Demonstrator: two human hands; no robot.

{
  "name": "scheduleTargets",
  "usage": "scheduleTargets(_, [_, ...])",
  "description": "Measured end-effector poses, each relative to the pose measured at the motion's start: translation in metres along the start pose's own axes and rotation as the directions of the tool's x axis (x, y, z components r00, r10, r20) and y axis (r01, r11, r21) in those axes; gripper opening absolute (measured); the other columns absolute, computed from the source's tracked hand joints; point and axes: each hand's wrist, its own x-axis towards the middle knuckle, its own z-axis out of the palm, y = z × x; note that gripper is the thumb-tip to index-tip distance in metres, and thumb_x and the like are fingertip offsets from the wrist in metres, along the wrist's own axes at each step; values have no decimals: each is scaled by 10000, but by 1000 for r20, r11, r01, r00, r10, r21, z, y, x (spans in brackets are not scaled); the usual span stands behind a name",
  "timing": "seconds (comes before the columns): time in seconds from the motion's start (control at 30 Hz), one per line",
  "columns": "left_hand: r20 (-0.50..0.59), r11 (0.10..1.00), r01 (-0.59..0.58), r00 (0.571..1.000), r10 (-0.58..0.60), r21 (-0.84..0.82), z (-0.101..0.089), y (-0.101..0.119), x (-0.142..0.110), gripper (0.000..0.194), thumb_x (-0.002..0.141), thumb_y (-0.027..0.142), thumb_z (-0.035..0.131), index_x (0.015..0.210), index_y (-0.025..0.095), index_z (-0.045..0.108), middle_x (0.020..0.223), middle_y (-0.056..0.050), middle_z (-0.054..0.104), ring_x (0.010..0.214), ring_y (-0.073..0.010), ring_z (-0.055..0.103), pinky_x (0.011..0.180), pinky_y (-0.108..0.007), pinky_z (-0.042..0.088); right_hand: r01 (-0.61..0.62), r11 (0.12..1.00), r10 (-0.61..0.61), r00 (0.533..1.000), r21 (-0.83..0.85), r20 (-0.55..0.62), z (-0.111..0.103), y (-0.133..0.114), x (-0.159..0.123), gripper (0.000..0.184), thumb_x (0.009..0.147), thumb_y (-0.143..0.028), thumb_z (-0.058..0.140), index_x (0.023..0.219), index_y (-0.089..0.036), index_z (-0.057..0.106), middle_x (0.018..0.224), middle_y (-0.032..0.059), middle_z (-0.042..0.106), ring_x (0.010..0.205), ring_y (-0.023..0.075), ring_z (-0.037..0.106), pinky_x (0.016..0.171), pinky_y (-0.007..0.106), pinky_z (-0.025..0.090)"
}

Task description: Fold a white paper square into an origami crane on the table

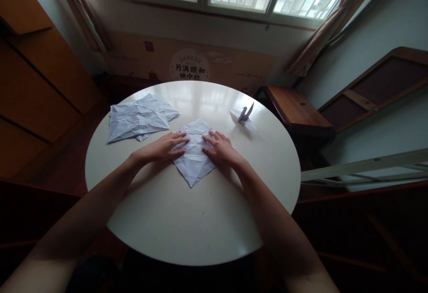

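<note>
A creased square sheet of white paper (194, 150) lies unfolded on the table, one corner pointing toward me. My left hand (169, 145) rests on its left side, fingers stretched out and spread. On the opposite side my right hand (221, 148) lies flat on the paper, its fingers also apart. Both hands touch the sheet without gripping it. Fold lines run across the paper between them. Part of its left and right corners is covered by the hands.
Several creased paper sheets (138, 117) lie stacked at the table's back left. A folded paper crane (245, 115) stands at the back right. The white oval table (187, 230) has a wooden stool (297, 105) beyond its right edge. Wooden cabinets (43, 79) stand on the left.
</note>
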Motion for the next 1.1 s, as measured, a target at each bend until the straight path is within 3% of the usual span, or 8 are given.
scheduleTargets(1.1, [-1,1000,-23,1000,23,10,3,-6,0,637,972,602,413,1475,215,462,1584,-134,344,1471,-312,292,1200,-456,250,4,1000,-4,1000,-12,5,0,1,1,592,976,-509,444,1505,-245,413,1612,117,276,1490,341,204,1188,494,201])
